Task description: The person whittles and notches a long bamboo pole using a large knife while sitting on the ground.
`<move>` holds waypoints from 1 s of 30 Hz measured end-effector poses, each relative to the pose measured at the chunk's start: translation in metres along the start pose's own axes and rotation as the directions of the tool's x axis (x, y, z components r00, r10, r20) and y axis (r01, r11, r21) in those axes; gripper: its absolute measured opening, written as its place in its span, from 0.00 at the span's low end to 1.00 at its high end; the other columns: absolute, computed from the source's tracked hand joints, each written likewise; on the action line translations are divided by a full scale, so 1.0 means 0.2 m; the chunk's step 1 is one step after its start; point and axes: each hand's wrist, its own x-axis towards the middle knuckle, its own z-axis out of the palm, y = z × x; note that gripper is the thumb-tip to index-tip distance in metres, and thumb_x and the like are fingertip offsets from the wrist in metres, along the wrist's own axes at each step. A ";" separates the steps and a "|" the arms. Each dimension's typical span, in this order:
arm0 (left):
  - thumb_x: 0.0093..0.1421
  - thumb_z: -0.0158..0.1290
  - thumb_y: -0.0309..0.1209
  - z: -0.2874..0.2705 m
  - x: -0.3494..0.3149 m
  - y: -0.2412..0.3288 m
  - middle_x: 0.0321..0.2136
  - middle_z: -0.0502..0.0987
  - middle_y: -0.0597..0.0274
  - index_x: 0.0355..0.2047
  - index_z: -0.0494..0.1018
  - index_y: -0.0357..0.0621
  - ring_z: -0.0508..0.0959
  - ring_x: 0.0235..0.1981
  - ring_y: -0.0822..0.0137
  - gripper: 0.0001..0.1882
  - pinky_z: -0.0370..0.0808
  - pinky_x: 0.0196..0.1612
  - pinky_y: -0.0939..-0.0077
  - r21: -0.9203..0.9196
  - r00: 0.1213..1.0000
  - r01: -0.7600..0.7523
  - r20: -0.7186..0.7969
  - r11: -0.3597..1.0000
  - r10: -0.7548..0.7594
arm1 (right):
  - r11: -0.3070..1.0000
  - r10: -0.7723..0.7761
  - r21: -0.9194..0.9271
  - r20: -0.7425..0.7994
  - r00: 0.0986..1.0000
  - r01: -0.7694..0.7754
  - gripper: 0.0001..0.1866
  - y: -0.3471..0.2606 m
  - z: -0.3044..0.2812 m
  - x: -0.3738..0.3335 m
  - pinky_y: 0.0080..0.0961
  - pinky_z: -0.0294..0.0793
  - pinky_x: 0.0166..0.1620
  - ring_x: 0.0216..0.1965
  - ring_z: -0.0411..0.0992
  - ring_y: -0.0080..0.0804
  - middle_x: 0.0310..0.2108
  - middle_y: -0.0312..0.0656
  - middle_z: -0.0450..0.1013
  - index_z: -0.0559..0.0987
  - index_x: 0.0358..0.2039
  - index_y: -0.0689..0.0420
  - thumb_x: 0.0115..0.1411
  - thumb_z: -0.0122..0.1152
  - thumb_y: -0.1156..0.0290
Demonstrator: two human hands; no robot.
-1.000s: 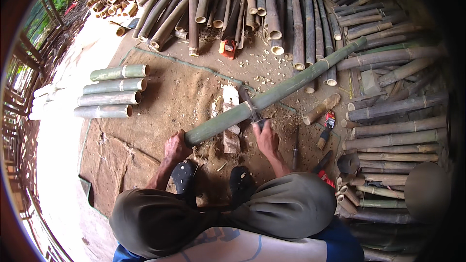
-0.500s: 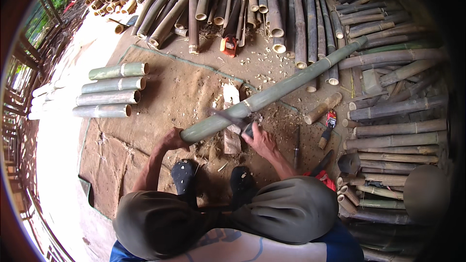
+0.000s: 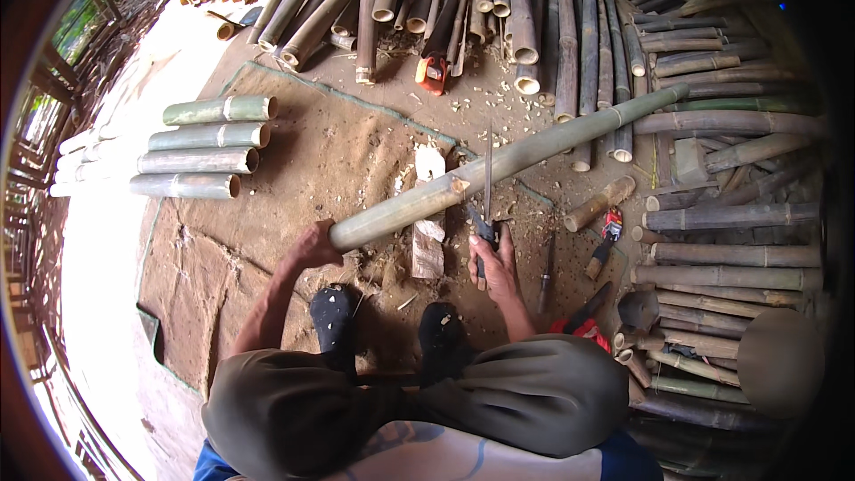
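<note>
A long green bamboo pole (image 3: 552, 138) slants from near left to far right, crossing over a chopped wooden block (image 3: 427, 254). My left hand (image 3: 313, 244) is closed round its near end. In my right hand (image 3: 496, 263) is the dark handle of a long-bladed knife (image 3: 487, 183), fingers wrapped round it. The narrow blade points away from me and overlaps the pole in view; whether they touch I cannot tell. A pale trimmed spot (image 3: 459, 186) shows at a joint of the pole, left of the blade.
Several cut bamboo lengths (image 3: 209, 136) lie on the brown mat (image 3: 223, 240) at left. Stacked bamboo (image 3: 730, 254) lines the right side, with more poles (image 3: 525, 36) at the back. An orange-handled saw (image 3: 432, 74), a short bamboo piece (image 3: 599, 203) and a red-and-black tool (image 3: 606, 240) lie around.
My right hand has swung the knife from lying across the pole to pointing away from me. The pole has rolled, bringing the pale spot at its joint into view. My left hand still holds the end.
</note>
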 end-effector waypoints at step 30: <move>0.44 0.80 0.44 0.27 -0.14 0.03 0.41 0.83 0.39 0.46 0.74 0.38 0.83 0.46 0.39 0.37 0.79 0.48 0.49 -0.025 0.918 0.137 -0.373 0.990 -0.137 | 0.994 -0.016 0.107 -0.077 0.997 0.024 0.19 -0.01 -0.19 0.33 0.26 0.76 0.15 0.15 0.73 0.25 0.21 0.37 0.75 0.71 0.51 0.55 0.78 0.49 0.51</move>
